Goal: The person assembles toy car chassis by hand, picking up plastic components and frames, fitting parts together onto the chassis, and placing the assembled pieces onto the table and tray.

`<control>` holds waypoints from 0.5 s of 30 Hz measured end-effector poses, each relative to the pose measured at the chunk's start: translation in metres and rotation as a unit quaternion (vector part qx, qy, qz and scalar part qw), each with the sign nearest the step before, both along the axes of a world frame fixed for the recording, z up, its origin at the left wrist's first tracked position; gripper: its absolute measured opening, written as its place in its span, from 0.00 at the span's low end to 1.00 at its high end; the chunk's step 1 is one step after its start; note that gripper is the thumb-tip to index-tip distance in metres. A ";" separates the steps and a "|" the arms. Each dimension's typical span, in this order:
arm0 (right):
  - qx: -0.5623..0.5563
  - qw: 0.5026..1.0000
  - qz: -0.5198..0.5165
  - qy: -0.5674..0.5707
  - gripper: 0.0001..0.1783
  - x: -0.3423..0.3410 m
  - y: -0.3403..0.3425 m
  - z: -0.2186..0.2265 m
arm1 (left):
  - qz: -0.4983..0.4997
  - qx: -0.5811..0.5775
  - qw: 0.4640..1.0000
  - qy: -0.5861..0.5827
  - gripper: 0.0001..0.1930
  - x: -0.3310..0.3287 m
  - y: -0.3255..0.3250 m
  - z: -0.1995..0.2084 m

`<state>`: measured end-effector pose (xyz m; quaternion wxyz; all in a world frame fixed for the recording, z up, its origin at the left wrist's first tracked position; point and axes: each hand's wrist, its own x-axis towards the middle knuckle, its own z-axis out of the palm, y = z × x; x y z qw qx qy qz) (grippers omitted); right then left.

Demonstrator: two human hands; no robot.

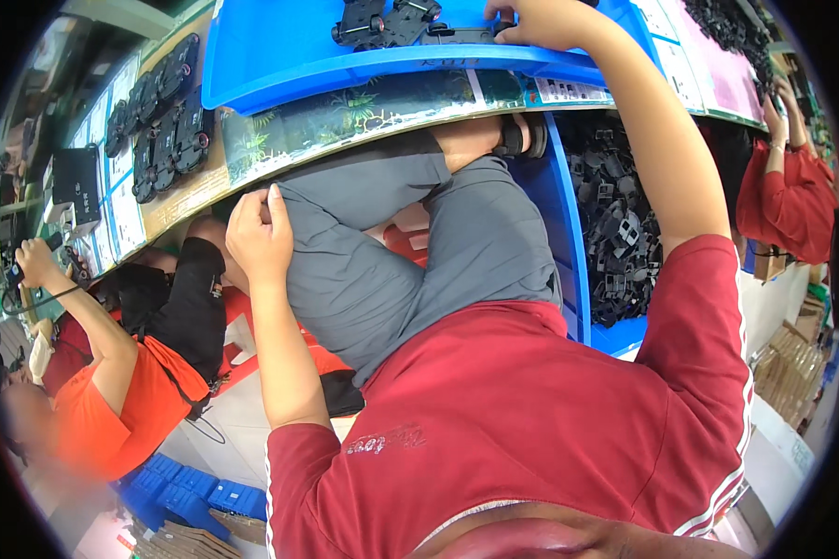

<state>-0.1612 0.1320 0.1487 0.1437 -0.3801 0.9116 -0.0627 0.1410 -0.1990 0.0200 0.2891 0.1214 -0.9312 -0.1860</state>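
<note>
My right hand (552,22) reaches over the rim of a blue plastic tray (280,73) at the top of the view. Its thumb and fingers are closed at the end of a black toy car chassis (459,35) with small wheels. More black chassis (387,22) lie beside it in the tray, partly cut off by the picture's edge. My left hand (259,228) rests by my left knee, fingers curled and pressed together, with nothing visible in them.
Rows of black chassis (163,140) lie on the bench left of the tray. Below the bench, a blue bin (571,233) holds many small black parts (615,224). A person in orange (126,401) sits at left; a person in red (788,210) works at right.
</note>
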 end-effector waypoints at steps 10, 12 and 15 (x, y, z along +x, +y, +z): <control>-0.256 0.904 0.061 0.337 0.10 0.005 0.050 0.001 | 0.025 0.013 0.999 -0.020 0.13 0.006 -0.008 0.005; -0.254 0.911 0.127 0.298 0.11 0.003 0.053 -0.002 | 0.033 0.013 0.999 -0.026 0.14 0.008 -0.009 0.004; -0.284 0.945 0.061 0.151 0.16 0.000 0.056 0.001 | 0.043 0.020 0.999 -0.024 0.14 0.008 -0.009 0.003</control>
